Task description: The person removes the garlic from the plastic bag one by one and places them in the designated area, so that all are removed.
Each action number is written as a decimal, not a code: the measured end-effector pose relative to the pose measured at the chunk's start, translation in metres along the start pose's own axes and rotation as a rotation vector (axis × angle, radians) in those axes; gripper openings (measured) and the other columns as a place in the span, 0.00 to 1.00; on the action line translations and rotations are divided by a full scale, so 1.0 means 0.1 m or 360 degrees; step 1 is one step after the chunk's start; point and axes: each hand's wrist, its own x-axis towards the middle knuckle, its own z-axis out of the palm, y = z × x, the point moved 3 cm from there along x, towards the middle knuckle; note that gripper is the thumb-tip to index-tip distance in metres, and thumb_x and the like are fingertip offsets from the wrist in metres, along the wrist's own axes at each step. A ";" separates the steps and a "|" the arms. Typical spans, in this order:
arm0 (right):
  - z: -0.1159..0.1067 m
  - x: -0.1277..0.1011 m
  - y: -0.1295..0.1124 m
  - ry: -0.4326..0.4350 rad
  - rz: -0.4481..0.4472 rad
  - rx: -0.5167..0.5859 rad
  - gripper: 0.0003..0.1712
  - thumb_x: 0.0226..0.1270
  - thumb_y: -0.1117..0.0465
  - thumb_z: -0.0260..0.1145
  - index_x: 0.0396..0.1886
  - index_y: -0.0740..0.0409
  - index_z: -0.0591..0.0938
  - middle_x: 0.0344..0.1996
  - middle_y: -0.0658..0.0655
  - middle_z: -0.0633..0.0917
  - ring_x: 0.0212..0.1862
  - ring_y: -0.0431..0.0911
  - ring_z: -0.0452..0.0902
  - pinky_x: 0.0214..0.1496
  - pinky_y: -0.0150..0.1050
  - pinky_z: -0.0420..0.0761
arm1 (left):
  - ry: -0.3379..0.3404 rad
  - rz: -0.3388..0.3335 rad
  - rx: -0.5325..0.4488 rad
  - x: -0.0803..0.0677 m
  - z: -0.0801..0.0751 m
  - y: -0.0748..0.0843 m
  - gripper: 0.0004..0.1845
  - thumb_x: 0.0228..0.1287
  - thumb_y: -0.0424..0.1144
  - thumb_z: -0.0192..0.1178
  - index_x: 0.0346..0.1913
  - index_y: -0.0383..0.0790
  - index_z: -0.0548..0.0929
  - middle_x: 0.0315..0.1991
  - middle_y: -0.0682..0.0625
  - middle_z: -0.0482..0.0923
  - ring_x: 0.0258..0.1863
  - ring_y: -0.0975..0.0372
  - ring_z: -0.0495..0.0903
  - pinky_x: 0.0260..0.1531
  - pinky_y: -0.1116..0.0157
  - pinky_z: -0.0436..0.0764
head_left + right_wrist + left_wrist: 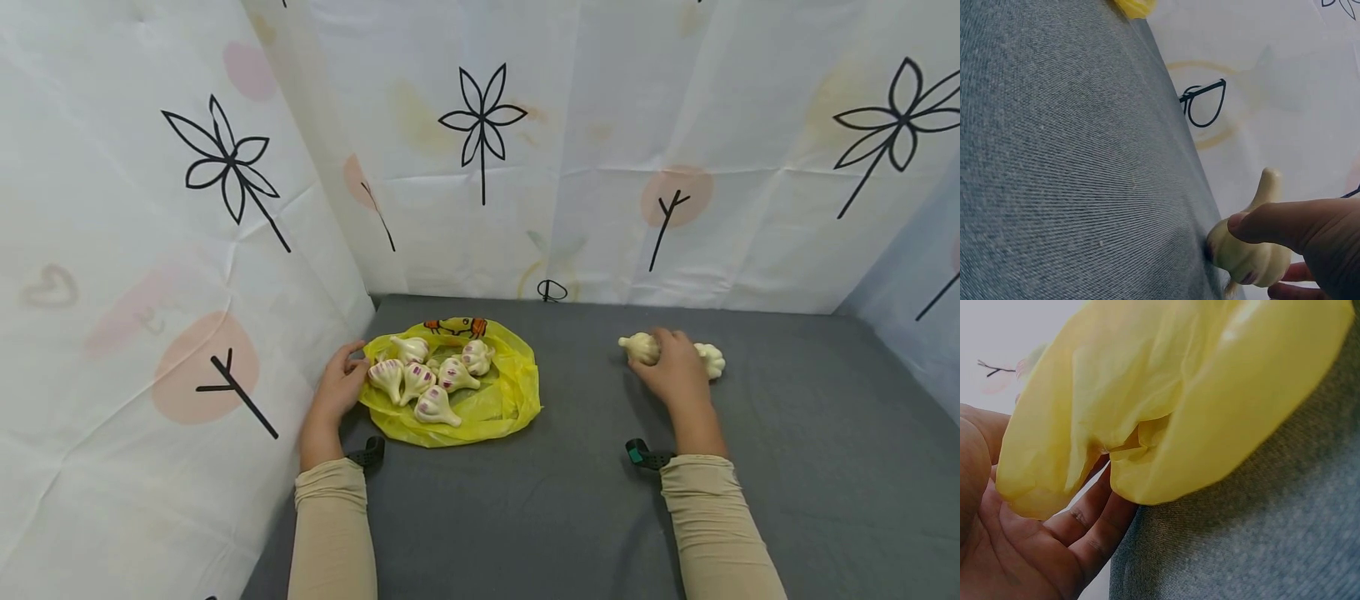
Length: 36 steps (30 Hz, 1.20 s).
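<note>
A yellow plastic bag [495, 404] lies spread on the grey cloth and carries several garlic bulbs [435, 379] with purple streaks. My left hand [351, 372] is at the bag's left edge. In the left wrist view its fingers [1094, 519] reach, nearly straight, under the yellow bag [1179, 394], with the thumb apart from it. Off to the right, my right hand [663, 354] grips a garlic bulb [640, 347] lying on the cloth. The right wrist view shows that hand [1260, 262] with its thumb pressed on the garlic bulb [1267, 187]. A second loose bulb [712, 360] lies just right of the hand.
The grey cloth surface [585, 500] is walled by white sheets printed with black flowers at the left [150, 250], the back [600, 167] and the right [922, 325]. Dark strap clips [643, 455] sit at both wrists.
</note>
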 end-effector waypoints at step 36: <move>0.08 -0.09 -0.95 -0.0126 -0.0492 0.0368 0.40 0.55 0.52 0.77 0.67 0.54 0.73 0.63 0.62 0.72 0.63 0.60 0.69 0.60 0.61 0.72 | -0.0010 -0.0003 0.0015 0.03 0.00 -0.04 0.28 0.78 0.48 0.45 0.77 0.54 0.58 0.67 0.41 0.70 0.65 0.49 0.70 0.62 0.49 0.70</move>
